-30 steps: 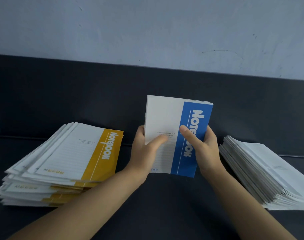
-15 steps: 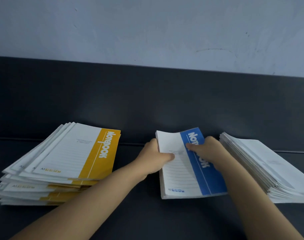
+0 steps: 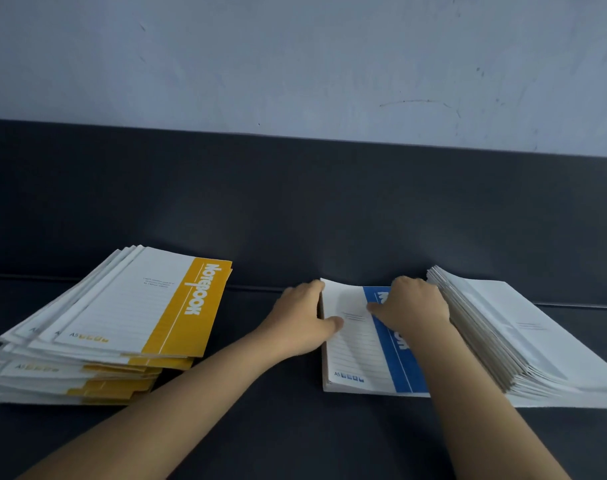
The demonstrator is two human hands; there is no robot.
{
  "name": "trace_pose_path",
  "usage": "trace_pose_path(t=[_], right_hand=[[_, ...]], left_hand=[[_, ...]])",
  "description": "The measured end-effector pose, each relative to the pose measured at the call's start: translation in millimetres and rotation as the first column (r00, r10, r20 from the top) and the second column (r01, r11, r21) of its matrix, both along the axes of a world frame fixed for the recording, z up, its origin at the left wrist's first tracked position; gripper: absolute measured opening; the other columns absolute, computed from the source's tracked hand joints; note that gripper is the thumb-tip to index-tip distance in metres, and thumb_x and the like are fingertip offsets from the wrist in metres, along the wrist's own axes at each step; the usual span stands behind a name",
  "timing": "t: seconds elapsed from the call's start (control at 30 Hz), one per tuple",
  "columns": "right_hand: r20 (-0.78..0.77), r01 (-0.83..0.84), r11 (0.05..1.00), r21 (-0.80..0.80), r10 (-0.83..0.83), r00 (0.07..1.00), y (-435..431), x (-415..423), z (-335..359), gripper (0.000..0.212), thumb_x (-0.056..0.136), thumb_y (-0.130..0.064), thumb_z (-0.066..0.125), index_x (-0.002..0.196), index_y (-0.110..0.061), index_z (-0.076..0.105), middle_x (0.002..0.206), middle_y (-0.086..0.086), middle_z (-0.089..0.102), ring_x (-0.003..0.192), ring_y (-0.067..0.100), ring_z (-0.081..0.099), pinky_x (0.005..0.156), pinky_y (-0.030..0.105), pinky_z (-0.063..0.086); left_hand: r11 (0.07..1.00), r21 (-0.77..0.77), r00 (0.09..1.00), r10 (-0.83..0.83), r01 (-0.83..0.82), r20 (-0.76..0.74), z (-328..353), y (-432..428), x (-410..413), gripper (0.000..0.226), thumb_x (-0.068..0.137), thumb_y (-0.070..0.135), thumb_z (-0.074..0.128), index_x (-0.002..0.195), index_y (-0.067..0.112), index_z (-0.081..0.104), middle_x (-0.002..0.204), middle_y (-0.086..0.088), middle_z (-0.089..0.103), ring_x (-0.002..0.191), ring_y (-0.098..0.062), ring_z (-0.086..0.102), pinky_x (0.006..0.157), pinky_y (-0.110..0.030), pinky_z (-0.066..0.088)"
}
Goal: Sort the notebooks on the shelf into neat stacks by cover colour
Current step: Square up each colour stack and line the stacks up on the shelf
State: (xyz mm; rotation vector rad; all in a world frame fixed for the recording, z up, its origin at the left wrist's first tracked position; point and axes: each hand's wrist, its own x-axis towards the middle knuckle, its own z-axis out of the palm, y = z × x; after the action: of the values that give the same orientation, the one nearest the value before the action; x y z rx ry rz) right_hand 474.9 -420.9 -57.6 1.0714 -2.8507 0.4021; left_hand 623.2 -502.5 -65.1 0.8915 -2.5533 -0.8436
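The blue notebooks (image 3: 361, 348) lie flat on the dark shelf (image 3: 295, 427) between the fanned yellow stack (image 3: 122, 317) and the slumped white-faced pile (image 3: 520, 334), just beside the latter. The left hand (image 3: 302, 317) clasps their left edge, thumb on the top cover; the right hand (image 3: 413, 306) rests on the blue band, its fingers hidden, so its grip cannot be told. They look thin, light and floppy, with smooth covers likely to slide, so they are best squeezed at the 2 long edges, not lifted by 1 corner.
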Motion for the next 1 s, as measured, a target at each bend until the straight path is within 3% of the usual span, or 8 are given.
trace_pose_path(t=[0.13, 0.33, 0.53, 0.6, 0.67, 0.77, 0.9, 1.0], right_hand=[[-0.036, -0.155, 0.946, -0.284, 0.151, 0.988, 1.5, 20.9, 13.5, 0.033, 0.091, -0.040, 0.059, 0.100, -0.008, 0.054, 0.103, 0.008, 0.059, 0.096, 0.024, 0.057, 0.070, 0.026, 0.035], [0.485, -0.307, 0.859, -0.409, 0.490, 0.724, -36.3, 93.7, 16.9, 0.060, 0.082, -0.049, 0.066, 0.129, -0.014, 0.052, 0.111, -0.004, 0.062, 0.102, 0.013, 0.060, 0.089, 0.032, 0.051], [0.678, -0.280, 0.895, -0.348, 0.446, 0.584, -87.7, 158.5, 21.4, 0.027, 0.087, -0.041, 0.065, 0.091, -0.015, 0.058, 0.088, 0.011, 0.060, 0.089, 0.022, 0.063, 0.081, 0.035, 0.054], [0.718, -0.254, 0.910, -0.329, 0.415, 0.558, -98.2, 175.5, 23.9, 0.022, 0.089, -0.038, 0.064, 0.081, -0.023, 0.050, 0.089, -0.002, 0.058, 0.096, 0.019, 0.059, 0.085, 0.034, 0.053], [0.723, -0.245, 0.927, -0.286, 0.376, 0.579, -107.4, 186.9, 22.0, 0.027, 0.087, -0.040, 0.065, 0.096, -0.020, 0.049, 0.098, -0.006, 0.055, 0.103, 0.019, 0.054, 0.081, 0.032, 0.048], [0.753, -0.168, 0.955, -0.245, 0.297, 0.587, -120.9, 195.6, 16.2, 0.081, 0.081, -0.043, 0.072, 0.140, -0.011, 0.028, 0.133, 0.005, 0.047, 0.118, 0.024, 0.050, 0.080, 0.033, 0.042], [0.850, -0.042, 0.958, -0.283, 0.271, 0.451, -136.2, 196.4, 6.5, 0.096, 0.070, -0.035, 0.083, 0.142, -0.014, 0.023, 0.131, 0.009, 0.050, 0.116, 0.030, 0.054, 0.092, 0.043, 0.049], [0.884, -0.012, 0.956, -0.293, 0.275, 0.379, -140.8, 197.3, 3.8, 0.100, 0.060, -0.031, 0.089, 0.140, -0.015, 0.031, 0.125, 0.010, 0.056, 0.106, 0.032, 0.060, 0.082, 0.049, 0.055]], left_hand=[[0.950, -0.310, 0.990, 0.083, -0.045, 0.111, 32.6, -5.3, 27.1, 0.064, 0.089, 0.050, 0.060, 0.144, 0.023, 0.040, 0.147, 0.007, 0.043, 0.134, -0.016, 0.037, 0.109, -0.033, 0.033], [0.834, -0.487, 0.897, 0.395, -0.258, 0.201, 54.7, -61.2, 100.5, 0.067, 0.084, 0.062, 0.057, 0.138, 0.022, 0.046, 0.138, 0.001, 0.052, 0.127, -0.023, 0.047, 0.101, -0.037, 0.037], [0.795, -0.545, 0.780, 0.510, -0.265, 0.364, 43.8, -106.2, 162.9, 0.077, 0.081, 0.076, 0.046, 0.133, 0.018, 0.049, 0.136, -0.004, 0.051, 0.123, -0.027, 0.046, 0.098, -0.040, 0.034], [0.818, -0.489, 0.787, 0.504, -0.302, 0.357, 41.3, -116.8, 178.4, 0.082, 0.081, 0.076, 0.045, 0.140, 0.019, 0.043, 0.141, -0.004, 0.047, 0.127, -0.029, 0.044, 0.100, -0.042, 0.034], [0.852, -0.377, 0.802, 0.491, -0.362, 0.341, 39.6, -127.2, 192.3, 0.088, 0.079, 0.077, 0.048, 0.144, 0.018, 0.037, 0.143, -0.006, 0.045, 0.128, -0.029, 0.044, 0.100, -0.042, 0.040], [0.891, -0.123, 0.815, 0.450, -0.437, 0.365, 38.8, -143.2, 206.5, 0.104, 0.075, 0.079, 0.052, 0.150, 0.013, 0.026, 0.148, -0.007, 0.042, 0.128, -0.026, 0.048, 0.094, -0.036, 0.045], [0.877, 0.197, 0.875, 0.366, -0.438, 0.318, 34.1, -162.1, 214.5, 0.111, 0.068, 0.077, 0.063, 0.151, 0.013, 0.025, 0.149, -0.006, 0.041, 0.130, -0.026, 0.046, 0.100, -0.035, 0.040], [0.843, 0.366, 0.910, 0.302, -0.394, 0.285, 31.2, -174.4, 222.5, 0.127, 0.037, 0.084, 0.074, 0.142, 0.018, 0.046, 0.141, -0.006, 0.053, 0.125, -0.026, 0.052, 0.108, -0.042, 0.039]])
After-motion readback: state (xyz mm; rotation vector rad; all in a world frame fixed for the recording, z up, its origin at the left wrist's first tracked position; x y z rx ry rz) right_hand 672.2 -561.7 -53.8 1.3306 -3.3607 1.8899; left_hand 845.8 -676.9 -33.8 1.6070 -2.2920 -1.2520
